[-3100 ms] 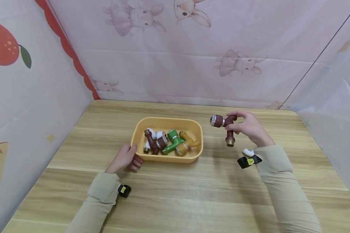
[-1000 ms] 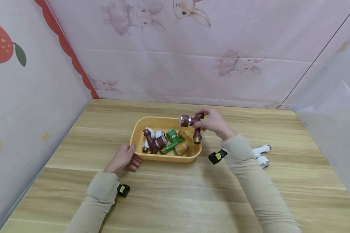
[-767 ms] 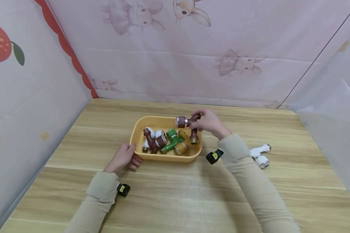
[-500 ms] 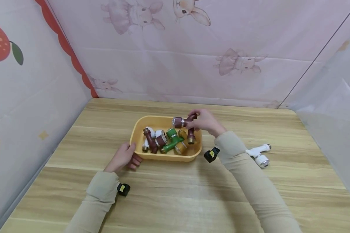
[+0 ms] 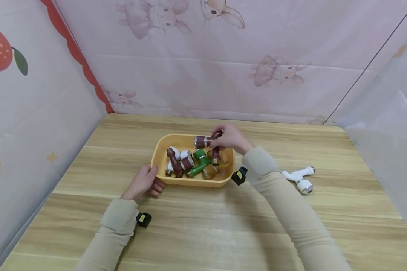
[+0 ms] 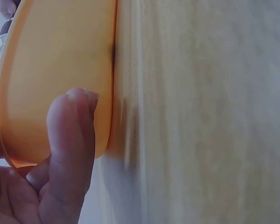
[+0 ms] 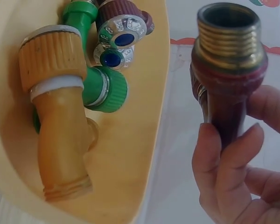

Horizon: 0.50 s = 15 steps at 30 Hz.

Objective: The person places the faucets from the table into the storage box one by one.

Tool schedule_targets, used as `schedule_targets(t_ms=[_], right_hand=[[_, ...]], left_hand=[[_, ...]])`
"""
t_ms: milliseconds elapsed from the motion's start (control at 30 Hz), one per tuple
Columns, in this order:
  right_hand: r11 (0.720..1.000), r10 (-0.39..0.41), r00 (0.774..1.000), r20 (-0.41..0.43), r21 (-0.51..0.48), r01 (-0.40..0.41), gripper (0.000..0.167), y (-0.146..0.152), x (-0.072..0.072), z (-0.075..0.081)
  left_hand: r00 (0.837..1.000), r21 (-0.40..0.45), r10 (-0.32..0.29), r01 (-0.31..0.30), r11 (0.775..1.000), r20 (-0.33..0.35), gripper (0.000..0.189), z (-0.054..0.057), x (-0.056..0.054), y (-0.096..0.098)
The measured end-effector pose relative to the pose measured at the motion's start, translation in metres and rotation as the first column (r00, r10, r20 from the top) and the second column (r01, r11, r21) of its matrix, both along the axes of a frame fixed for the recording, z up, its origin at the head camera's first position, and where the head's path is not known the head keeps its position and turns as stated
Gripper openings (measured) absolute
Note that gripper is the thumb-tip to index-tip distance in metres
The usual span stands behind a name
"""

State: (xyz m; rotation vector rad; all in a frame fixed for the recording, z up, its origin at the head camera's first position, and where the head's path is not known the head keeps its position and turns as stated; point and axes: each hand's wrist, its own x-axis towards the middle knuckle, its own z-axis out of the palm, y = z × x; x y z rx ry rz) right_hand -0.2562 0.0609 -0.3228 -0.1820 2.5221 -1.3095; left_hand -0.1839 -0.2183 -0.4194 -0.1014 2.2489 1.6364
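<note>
My right hand [image 5: 230, 138] grips a maroon tap [image 5: 201, 141] above the right half of a yellow plastic basin [image 5: 193, 182]. The tap's brass threaded end [image 7: 231, 44] faces the camera in the right wrist view. My left hand [image 5: 144, 183] pinches the basin's left front corner, with a finger [image 6: 72, 135] along the outer wall. Inside the basin lie another maroon tap [image 5: 177, 165], a green tap [image 5: 200, 168], a mustard tap [image 7: 63, 135] and a white tap [image 5: 184, 155], partly covered by the maroon one. The held tap partly hides the mustard tap in the head view.
A white tap [image 5: 300, 177] lies on the wooden table [image 5: 196, 233] to the right, beside my right sleeve. Printed cloth walls [image 5: 190, 82] enclose the table at the back and both sides.
My right hand has carried the maroon tap leftward from the right of the basin to over it. The white tap on the table has come into fuller view. My left hand stays at the basin.
</note>
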Motion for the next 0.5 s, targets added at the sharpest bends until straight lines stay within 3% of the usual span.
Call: schedule_targets(t_ms=[267,500], right_hand=[[0.998,0.046,0.999,0.006,0.046,-0.046,0.050,-0.010,-0.005,0.000],[0.992,0.092,0.996,0.004,0.084,-0.092,0.037,-0.016,-0.007,-0.005]], left_hand=[[1.000,0.007,0.003,-0.003,1.000,0.006,0.038,0.001,-0.002,0.001],[1.000,0.001,0.001,-0.001,1.000,0.017,0.039,0.003,-0.002,0.001]])
